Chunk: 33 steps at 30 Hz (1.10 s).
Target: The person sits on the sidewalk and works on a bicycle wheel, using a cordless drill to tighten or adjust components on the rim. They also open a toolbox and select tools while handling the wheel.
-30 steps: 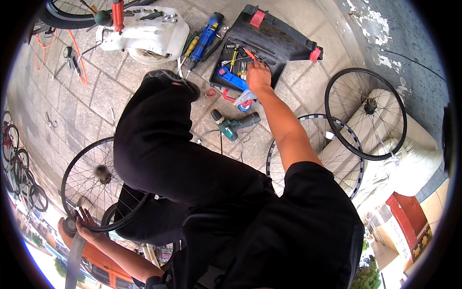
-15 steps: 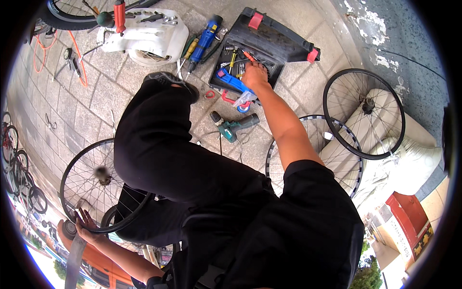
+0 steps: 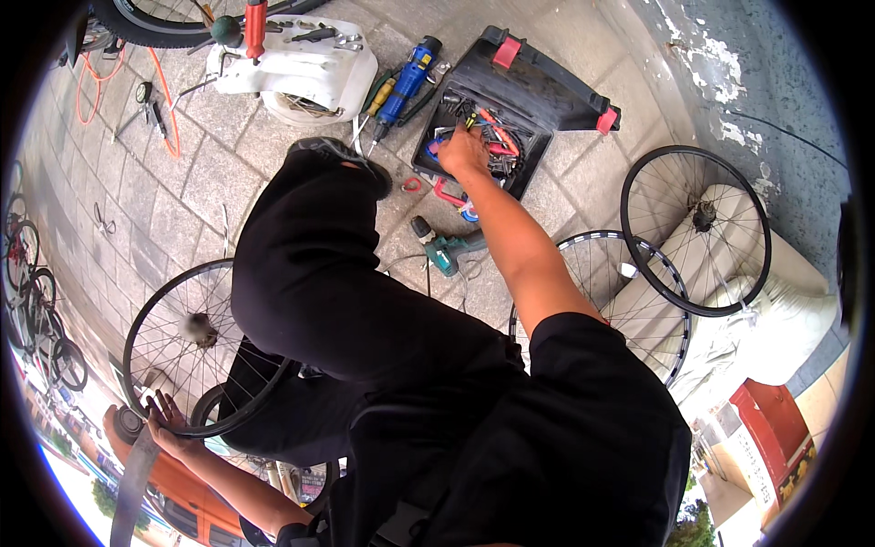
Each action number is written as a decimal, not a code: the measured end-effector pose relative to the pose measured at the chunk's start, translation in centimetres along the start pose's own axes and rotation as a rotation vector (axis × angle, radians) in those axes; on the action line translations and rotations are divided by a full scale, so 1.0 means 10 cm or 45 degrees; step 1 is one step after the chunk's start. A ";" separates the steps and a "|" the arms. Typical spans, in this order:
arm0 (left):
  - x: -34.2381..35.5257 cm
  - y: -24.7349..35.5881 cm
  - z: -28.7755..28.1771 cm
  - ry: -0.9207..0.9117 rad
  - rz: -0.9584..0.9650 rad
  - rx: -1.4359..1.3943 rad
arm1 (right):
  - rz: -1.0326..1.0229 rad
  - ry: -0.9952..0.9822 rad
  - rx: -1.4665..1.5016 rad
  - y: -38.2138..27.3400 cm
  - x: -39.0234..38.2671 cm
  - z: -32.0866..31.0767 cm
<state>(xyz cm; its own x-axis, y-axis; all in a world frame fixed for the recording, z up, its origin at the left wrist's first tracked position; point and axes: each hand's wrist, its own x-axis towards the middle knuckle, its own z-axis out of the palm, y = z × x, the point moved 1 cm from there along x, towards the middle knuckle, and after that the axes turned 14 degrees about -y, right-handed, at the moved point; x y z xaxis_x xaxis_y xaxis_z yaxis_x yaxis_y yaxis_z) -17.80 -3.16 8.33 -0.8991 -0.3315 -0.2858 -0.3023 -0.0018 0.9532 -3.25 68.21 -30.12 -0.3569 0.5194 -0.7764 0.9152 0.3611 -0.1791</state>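
Note:
At the lower left my left hand holds the lower edge of a black-rimmed bicycle wheel, which stands tilted against my leg. Its fingers reach over the rim toward the spokes. My right hand is down inside an open black toolbox, its fingers among the tools and mostly hidden. Around it lie red-handled tools and a blue piece. A green cordless drill lies on the paving, partly behind my right forearm.
Two more wheels, a bare one and one with a striped rim, rest by a beige cushion at right. A blue power tool lies beside a white plastic stand. An orange hose runs along the far left.
My right hand has shifted left within the toolbox, uncovering red-handled tools; the long blue piece is now mostly out of sight. My left hand stays at the wheel. The whole view has shifted slightly.

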 end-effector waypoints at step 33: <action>0.15 -0.14 -0.72 -0.133 -0.020 -0.101 | -0.442 -0.094 -0.757 0.04 0.15 -0.52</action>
<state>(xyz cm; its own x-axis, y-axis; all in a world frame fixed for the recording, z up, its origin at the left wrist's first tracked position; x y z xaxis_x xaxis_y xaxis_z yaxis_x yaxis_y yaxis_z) -16.48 -10.42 7.26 -0.9239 -0.2304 -0.3056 -0.2944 -0.0823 0.9521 -4.37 73.19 -28.21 -0.5774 0.2508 -0.7770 0.4846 0.8712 -0.0789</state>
